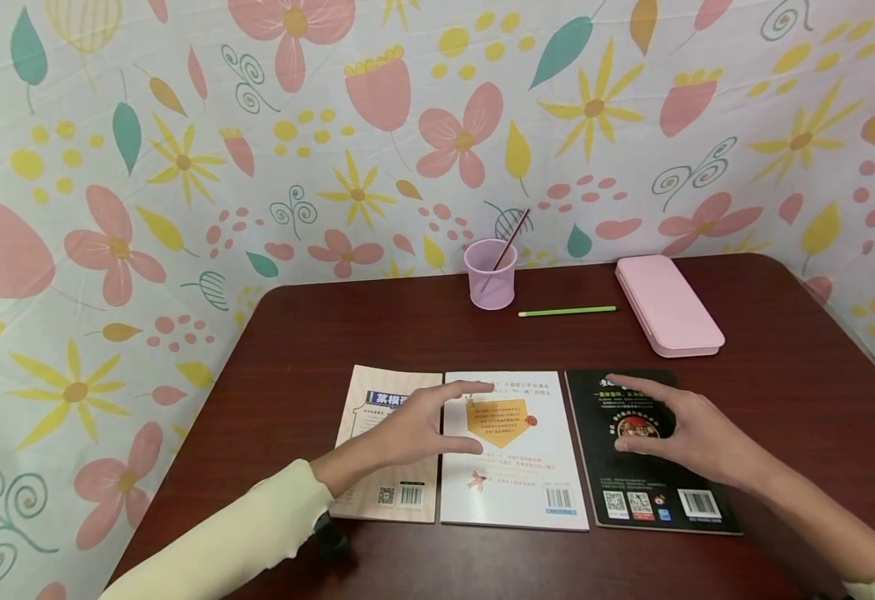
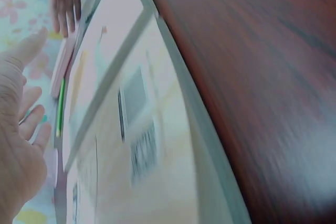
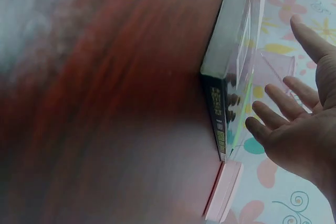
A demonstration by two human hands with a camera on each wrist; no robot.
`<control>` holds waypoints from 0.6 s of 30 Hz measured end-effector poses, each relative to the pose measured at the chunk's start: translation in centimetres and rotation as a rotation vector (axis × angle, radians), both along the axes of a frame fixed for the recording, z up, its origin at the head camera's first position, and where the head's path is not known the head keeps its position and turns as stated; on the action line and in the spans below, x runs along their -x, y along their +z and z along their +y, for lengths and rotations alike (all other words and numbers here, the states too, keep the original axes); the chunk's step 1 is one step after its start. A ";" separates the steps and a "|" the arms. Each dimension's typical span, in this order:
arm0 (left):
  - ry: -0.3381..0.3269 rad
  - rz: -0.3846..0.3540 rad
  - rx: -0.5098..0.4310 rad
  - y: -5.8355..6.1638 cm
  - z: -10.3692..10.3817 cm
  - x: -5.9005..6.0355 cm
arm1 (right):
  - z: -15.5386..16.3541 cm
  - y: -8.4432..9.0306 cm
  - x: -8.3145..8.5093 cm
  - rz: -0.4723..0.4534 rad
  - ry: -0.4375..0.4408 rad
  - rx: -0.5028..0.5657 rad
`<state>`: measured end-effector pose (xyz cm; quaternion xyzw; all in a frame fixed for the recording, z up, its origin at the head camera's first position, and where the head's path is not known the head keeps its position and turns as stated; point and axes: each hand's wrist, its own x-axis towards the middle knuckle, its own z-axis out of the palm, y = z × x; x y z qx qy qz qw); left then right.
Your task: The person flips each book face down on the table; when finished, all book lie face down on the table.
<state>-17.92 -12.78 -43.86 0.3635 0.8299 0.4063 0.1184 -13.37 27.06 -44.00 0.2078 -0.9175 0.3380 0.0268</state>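
Note:
Three books lie side by side on the dark wooden table. A cream book (image 1: 415, 475) is at left, a white book (image 1: 508, 492) with an orange emblem is in the middle, and a black book (image 1: 617, 479) is at right. My left hand (image 1: 411, 429) hovers over the cream and white books, thumb and fingers spread apart. Over the black book is my right hand (image 1: 696, 433), its thumb and fingers likewise apart. Neither holds anything. The left wrist view shows the left hand (image 2: 21, 129) above the covers; the right wrist view shows the right hand (image 3: 304, 119) beside the black book's spine (image 3: 218, 114).
Behind the books stands a pink cup (image 1: 492, 283) with a dark pencil (image 1: 511, 239) leaning in it. A green pencil (image 1: 568, 312) lies to its right, near a pink pencil case (image 1: 670, 304). A flowered cloth (image 1: 407, 158) hangs behind the table (image 1: 317, 325).

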 end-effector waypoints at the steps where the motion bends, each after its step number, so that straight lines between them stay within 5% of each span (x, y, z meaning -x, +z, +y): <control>1: 0.005 0.003 -0.002 -0.1 -0.5 0.1 | -0.1 -0.1 -0.1 0.004 0.008 0.008; 9: 0.099 0.014 0.070 -0.5 -4.0 0.3 | -0.3 -0.8 -0.4 0.035 0.112 0.053; 18: 0.067 0.232 0.174 -1.9 -7.2 0.2 | -0.1 -1.4 -0.4 0.088 0.210 0.064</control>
